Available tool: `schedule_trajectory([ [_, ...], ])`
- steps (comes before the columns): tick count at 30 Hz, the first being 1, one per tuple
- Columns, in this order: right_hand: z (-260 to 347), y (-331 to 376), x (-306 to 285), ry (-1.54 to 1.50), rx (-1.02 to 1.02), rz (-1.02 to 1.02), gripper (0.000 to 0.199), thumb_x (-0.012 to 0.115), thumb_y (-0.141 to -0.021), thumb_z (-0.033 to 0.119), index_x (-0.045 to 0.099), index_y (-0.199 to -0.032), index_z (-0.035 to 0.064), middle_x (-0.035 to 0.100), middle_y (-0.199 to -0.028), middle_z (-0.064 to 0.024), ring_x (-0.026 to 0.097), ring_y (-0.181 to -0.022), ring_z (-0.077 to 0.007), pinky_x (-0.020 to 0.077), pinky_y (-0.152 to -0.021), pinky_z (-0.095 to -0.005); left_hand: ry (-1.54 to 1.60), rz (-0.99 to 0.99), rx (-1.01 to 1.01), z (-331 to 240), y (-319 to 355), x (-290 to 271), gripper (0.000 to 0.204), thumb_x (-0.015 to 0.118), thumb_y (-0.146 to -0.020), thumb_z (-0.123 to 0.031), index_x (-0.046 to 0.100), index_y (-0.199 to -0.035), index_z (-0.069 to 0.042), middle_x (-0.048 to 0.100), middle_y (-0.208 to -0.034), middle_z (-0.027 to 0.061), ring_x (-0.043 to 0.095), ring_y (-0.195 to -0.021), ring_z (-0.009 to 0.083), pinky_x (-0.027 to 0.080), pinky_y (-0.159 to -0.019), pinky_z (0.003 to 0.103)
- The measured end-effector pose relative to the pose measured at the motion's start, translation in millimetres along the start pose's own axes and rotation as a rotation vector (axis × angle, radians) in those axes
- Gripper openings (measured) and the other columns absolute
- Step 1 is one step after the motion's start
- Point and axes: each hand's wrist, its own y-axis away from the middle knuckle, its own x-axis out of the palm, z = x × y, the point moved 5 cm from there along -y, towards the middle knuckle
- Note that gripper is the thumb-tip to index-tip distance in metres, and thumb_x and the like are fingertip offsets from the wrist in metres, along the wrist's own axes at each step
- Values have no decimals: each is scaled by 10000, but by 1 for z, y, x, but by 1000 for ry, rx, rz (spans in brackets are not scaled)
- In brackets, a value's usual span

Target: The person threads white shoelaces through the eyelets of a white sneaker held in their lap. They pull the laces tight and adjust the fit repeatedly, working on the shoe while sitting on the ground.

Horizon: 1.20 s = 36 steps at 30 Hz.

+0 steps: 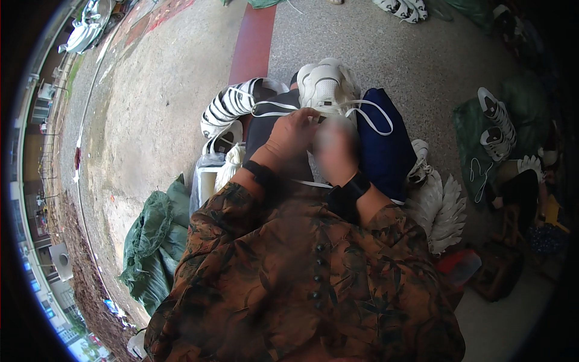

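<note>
Both bare hands meet over the lap at the near end of a white shoe upper (329,84), which lies just beyond the fingertips, its rounded end pointing away from the body. The left hand (291,133) bends its fingers inward close to the near edge of the upper; I cannot tell whether they are clamped on the lace or only beside it. The right hand (338,151), just beside it, is badly blurred, so I cannot tell whether its fingers are apart or together, or what they hold. A white lace (379,123) loops out to the right of the grip, over navy-blue fabric (386,145); another white strand (274,113) runs to the left of the left hand, across dark grey fabric (260,130).

Left of the grip, near the left hand, black-and-white striped shoe uppers (226,111) sit nested in a curved row, with a white bundle of strands (231,166) nearer the left forearm. Farther left and closer to the body lies a crumpled green woven sack (157,241). Right of the grip, beyond the navy-blue fabric, white pieces (443,208) fan out in overlapping layers. Well apart, farther right, more striped uppers (497,123) rest on dark green sheeting (467,130).
</note>
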Motion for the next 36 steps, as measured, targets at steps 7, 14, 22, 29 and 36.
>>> schedule_trajectory([
  [7,8,2,10,-49,14,30,412,632,-807,130,511,-1195,66,584,-1079,-92,572,-972,-247,472,-835,-381,135,-8,-86,2,-5,0,286,734,-744,-145,571,-953,-37,617,-734,93,607,-635,172,489,-600,283],
  [14,1,-6,0,-72,56,-69,387,602,-826,94,511,-1202,77,588,-1080,-84,579,-958,-250,475,-834,-383,82,-105,19,0,0,1,242,744,-728,-123,579,-883,-37,605,-760,89,599,-659,207,489,-634,294],
  [22,1,-6,2,-71,46,-75,359,580,-831,81,525,-1185,75,601,-1046,-83,594,-926,-247,486,-814,-382,128,35,-57,1,-4,-3,198,715,-739,-88,586,-870,-16,598,-771,95,592,-703,201,484,-677,294],
  [29,6,-1,5,-20,29,-57,438,559,-833,57,463,-1260,65,562,-1154,-108,543,-1057,-282,424,-932,-430,278,86,-83,-2,-7,-13,189,627,-791,-36,619,-977,-2,626,-812,94,593,-729,151,480,-688,273],
  [36,8,0,6,20,-3,-73,429,566,-843,63,466,-1260,70,565,-1150,-102,542,-1058,-281,421,-933,-426,336,246,-43,9,-23,-15,190,608,-809,-19,631,-997,-2,635,-784,90,573,-714,100,484,-666,258],
])
